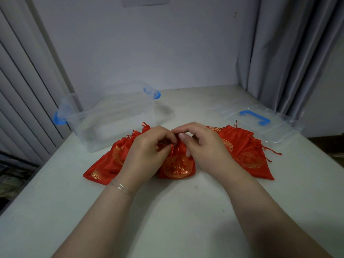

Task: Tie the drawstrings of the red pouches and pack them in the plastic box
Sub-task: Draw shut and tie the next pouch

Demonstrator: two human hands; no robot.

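Both hands work the red cord [172, 148] of the middle red satin pouch [177, 167] on the white desk [167, 211]: left grip [149, 155] pinches it, right grip [199, 142] curls at the neck. The clear plastic box [111, 118] holds no pouches; packing remains.

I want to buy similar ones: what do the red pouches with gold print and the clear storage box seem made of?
Red pouches with gold print: likely satin-like woven fabric; they crease softly and shine. Clear storage box: apparently rigid see-through plastic with blue plastic latches; the table shows through its walls.

Grey curtain [275, 53] (hanging in folds) beside white table [167, 211].
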